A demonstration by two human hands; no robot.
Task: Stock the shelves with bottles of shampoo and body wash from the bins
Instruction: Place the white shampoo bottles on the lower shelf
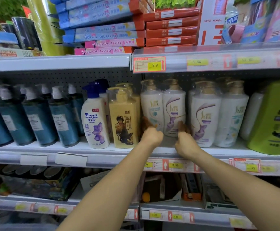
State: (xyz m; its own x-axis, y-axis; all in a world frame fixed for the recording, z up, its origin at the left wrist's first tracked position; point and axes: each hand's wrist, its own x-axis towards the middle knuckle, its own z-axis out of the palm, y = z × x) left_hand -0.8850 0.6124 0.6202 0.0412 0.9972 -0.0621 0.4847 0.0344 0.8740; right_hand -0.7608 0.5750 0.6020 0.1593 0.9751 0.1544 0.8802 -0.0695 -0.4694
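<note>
**Twin pack (163, 107) gripped on the middle shelf (86, 150)**

Both bare forearms reach over the front edge of the middle shelf. The left hand (151, 136) and the right hand (186, 142) hold the twin pack low down, one on each side. It is two white pump bottles sealed together in clear wrap.

The left fingers (146, 122) curl round the pack's lower left side, in the gap next to the yellow bottle (123, 119). The right fingers (183, 126) curl round its lower right side, against the second twin pack (219, 114). Both sets of fingers are blurred, so how far they wrap cannot be told.

The held pack stands upright, set further back than the bottles on either side. Whether its base rests fully on the shelf cannot be told.

Left of the yellow bottle stands a white Head & Shoulders bottle (95, 120) with a blue pump. Beyond it is a row of blue bottles (37, 117) in plastic wrap. At the far right a large green bottle (272, 117) sits near the shelf edge.

On the top shelf (57, 62) are stacked oil pastel boxes (102, 27) and red boxes (171, 29). A price tag (149, 64) reading 9.9 is on its front rail.
</note>
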